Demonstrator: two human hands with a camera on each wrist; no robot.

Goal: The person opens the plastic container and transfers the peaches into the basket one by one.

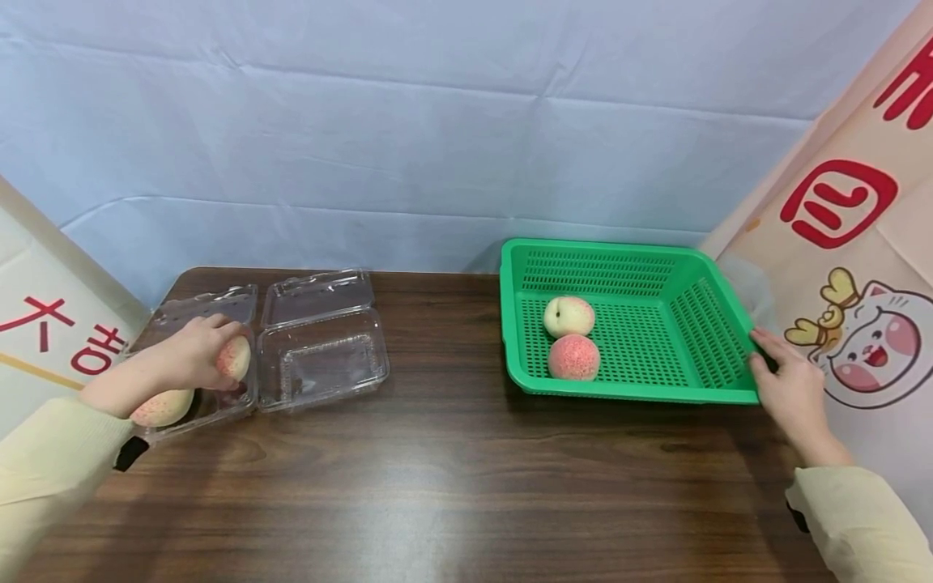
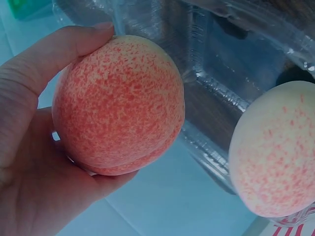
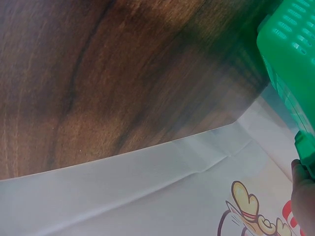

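My left hand holds a pink-speckled peach over the left clear plastic clamshell box. In the left wrist view, thumb and fingers wrap round this peach. Another peach, paler with pink flecks, sits in the same box, partly behind my wrist. On the right, my right hand grips the right rim of a green plastic basket. Two peaches lie in the basket's left part, a pale one behind a pinker one. Only a bit of that hand shows in the right wrist view.
A second clear clamshell box stands with its lid up, right beside the first. All rest on a brown wooden table. A pale blue cloth hangs behind, and printed banners flank both sides.
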